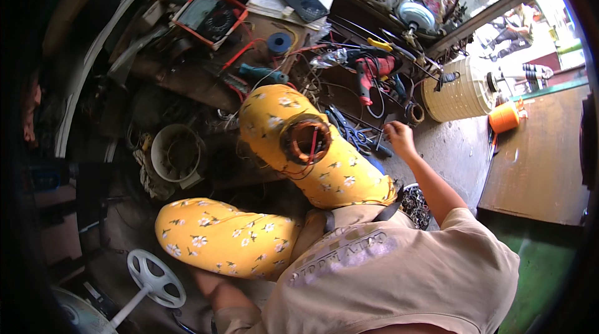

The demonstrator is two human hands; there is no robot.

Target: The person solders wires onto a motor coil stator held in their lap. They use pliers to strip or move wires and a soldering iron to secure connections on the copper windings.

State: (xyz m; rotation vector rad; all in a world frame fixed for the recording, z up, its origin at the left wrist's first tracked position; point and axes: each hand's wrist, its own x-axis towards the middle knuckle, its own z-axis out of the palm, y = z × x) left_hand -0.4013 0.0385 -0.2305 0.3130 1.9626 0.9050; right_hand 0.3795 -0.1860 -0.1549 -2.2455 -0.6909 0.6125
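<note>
Red power drill (370, 69) on the cluttered floor, blue tape roll (279, 42), red-framed meter (209, 17), cream ribbed drum (458, 92), orange cup (504, 117), white fan guard (155, 278), dark phone (302, 0) on papers.

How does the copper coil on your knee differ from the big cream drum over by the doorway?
The copper coil is a reddish-brown wound ring resting on the knee, with red wires trailing from it; the cream drum is far larger, ribbed, and lies on its side on the floor. The right hand reaches between them, touching neither. Both are round with a hollow centre.

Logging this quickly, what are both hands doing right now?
Left hand: not in view.
Right hand: reaching out over the tools on the floor, fingers curled; grip cannot be told.
</note>
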